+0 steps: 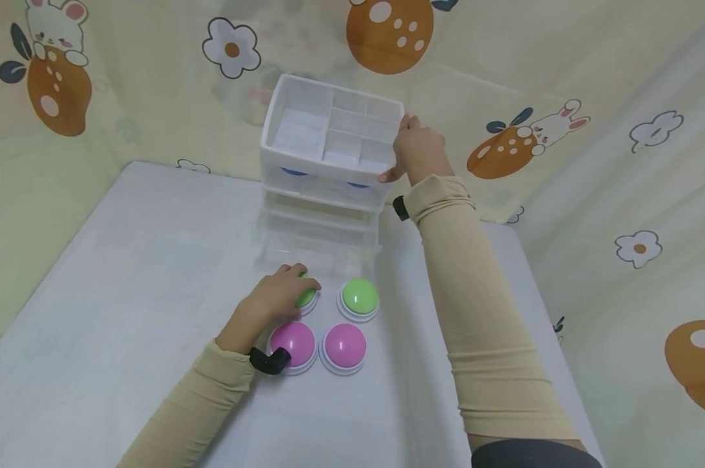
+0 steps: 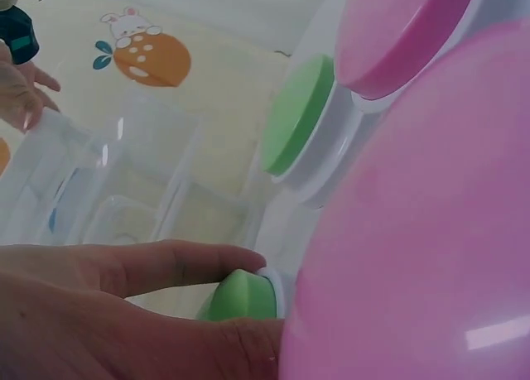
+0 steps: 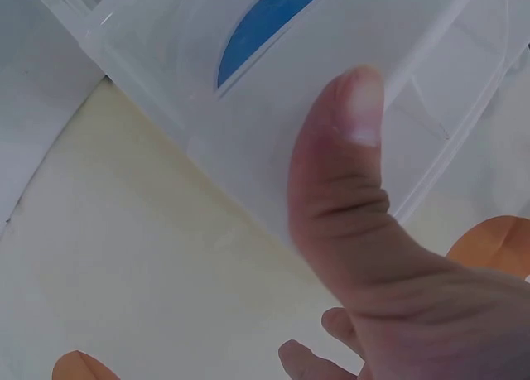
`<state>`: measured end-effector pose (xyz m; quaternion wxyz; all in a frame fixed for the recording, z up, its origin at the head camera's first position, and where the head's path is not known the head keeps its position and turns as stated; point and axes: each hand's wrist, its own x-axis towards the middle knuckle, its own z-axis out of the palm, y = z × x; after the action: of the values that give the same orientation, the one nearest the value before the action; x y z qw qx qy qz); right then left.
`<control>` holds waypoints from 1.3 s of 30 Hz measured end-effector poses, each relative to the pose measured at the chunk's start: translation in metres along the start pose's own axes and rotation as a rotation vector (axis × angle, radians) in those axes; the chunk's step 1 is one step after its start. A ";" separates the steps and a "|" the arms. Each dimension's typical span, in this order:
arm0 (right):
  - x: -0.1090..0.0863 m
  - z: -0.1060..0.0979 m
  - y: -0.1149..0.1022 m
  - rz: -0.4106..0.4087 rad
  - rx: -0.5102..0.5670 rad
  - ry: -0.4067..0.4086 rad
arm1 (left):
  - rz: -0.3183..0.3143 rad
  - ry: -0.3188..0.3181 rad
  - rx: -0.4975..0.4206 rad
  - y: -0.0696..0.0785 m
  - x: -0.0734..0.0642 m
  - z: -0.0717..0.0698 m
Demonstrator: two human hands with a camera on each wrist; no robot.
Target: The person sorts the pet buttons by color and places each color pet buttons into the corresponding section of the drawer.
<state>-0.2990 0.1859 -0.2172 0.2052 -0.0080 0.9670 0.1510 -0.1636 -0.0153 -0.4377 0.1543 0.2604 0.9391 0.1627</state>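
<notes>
My left hand curls its fingers and thumb around a green dome button on a white base, at the left of the back pair. In the left wrist view, thumb and forefinger span the green button. My right hand grips the right side of a white drawer organizer; its thumb presses the front near a blue mark. Lower down, a clear drawer is pulled out toward the buttons. The organizer's top is divided into several small compartments.
Another green dome button stands right of the one in my left hand. Two pink dome buttons, the left one partly behind the wrist camera and the right one, sit nearer me. A patterned curtain hangs behind the white table.
</notes>
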 end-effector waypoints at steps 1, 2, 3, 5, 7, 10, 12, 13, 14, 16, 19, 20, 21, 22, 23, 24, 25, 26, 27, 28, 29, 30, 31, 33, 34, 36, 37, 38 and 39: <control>0.001 0.000 0.000 0.000 0.002 -0.005 | -0.002 0.000 0.002 0.000 0.000 -0.001; 0.001 -0.001 0.000 -0.001 0.002 -0.010 | -0.003 0.000 0.004 0.000 -0.001 -0.001; 0.001 -0.001 0.000 -0.002 -0.001 -0.012 | -0.006 -0.001 0.004 0.000 -0.001 -0.002; 0.001 -0.002 0.000 -0.005 -0.004 -0.015 | -0.006 0.000 0.000 0.000 -0.002 -0.004; 0.002 -0.003 -0.001 -0.004 -0.010 -0.021 | 0.001 0.006 -0.007 0.000 -0.004 -0.007; 0.003 -0.004 -0.002 -0.002 -0.018 -0.029 | 0.009 0.024 -0.020 0.000 -0.006 -0.012; 0.003 -0.004 -0.002 0.000 -0.017 -0.033 | 0.013 0.039 -0.029 -0.001 -0.008 -0.016; 0.003 -0.004 -0.002 0.001 -0.018 -0.032 | 0.014 0.046 -0.038 -0.001 -0.010 -0.018; 0.003 -0.004 -0.002 0.001 -0.018 -0.029 | 0.015 0.054 -0.048 -0.001 -0.011 -0.021; 0.002 -0.004 -0.003 0.003 -0.020 -0.027 | 0.018 0.065 -0.064 0.000 -0.015 -0.027; 0.002 -0.005 -0.003 0.008 -0.040 -0.041 | 0.041 0.092 -0.078 0.001 -0.022 -0.037; 0.002 -0.006 -0.004 0.008 -0.049 -0.051 | 0.050 0.104 -0.078 0.002 -0.024 -0.040; 0.002 -0.007 -0.004 0.010 -0.057 -0.065 | 0.060 0.116 -0.078 0.002 -0.026 -0.043; 0.002 -0.008 -0.004 0.013 -0.062 -0.079 | 0.072 0.131 -0.078 0.002 -0.028 -0.045; 0.002 -0.009 -0.005 0.014 -0.069 -0.092 | 0.083 0.146 -0.075 0.003 -0.029 -0.048; 0.003 -0.010 -0.005 0.017 -0.074 -0.106 | 0.091 0.159 -0.075 0.003 -0.031 -0.050; 0.003 -0.011 -0.005 0.020 -0.078 -0.120 | 0.098 0.174 -0.075 0.003 -0.032 -0.052; 0.003 -0.011 -0.005 0.024 -0.080 -0.130 | 0.107 0.192 -0.080 0.004 -0.033 -0.055; 0.004 -0.012 -0.005 0.030 -0.080 -0.142 | 0.115 0.208 -0.089 0.004 -0.035 -0.057; 0.004 -0.012 -0.005 0.034 -0.083 -0.151 | 0.120 0.225 -0.095 0.005 -0.036 -0.059; 0.004 -0.013 -0.006 0.035 -0.091 -0.160 | 0.126 0.243 -0.098 0.006 -0.037 -0.061; 0.005 -0.013 -0.006 0.040 -0.094 -0.166 | 0.132 0.261 -0.104 0.006 -0.038 -0.063; 0.005 -0.013 -0.005 0.043 -0.096 -0.170 | 0.139 0.281 -0.115 0.007 -0.039 -0.065; 0.005 -0.013 -0.005 0.043 -0.102 -0.171 | 0.150 0.324 -0.139 0.008 -0.040 -0.068; 0.005 -0.013 -0.005 0.043 -0.102 -0.168 | 0.153 0.349 -0.148 0.008 -0.040 -0.069; 0.005 -0.012 -0.005 0.042 -0.100 -0.160 | 0.161 0.416 -0.181 0.008 -0.038 -0.069; 0.005 -0.011 -0.005 0.040 -0.098 -0.156 | 0.161 0.457 -0.204 0.008 -0.036 -0.068; 0.005 -0.011 -0.006 0.036 -0.099 -0.151 | 0.161 0.505 -0.227 0.008 -0.033 -0.067; 0.005 -0.010 -0.006 0.032 -0.100 -0.147 | 0.162 0.559 -0.253 0.007 -0.030 -0.065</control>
<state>-0.3070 0.1777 -0.2116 0.2725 0.0082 0.9405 0.2026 -0.1601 -0.0406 -0.3699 -0.0923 0.2584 0.8936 0.3552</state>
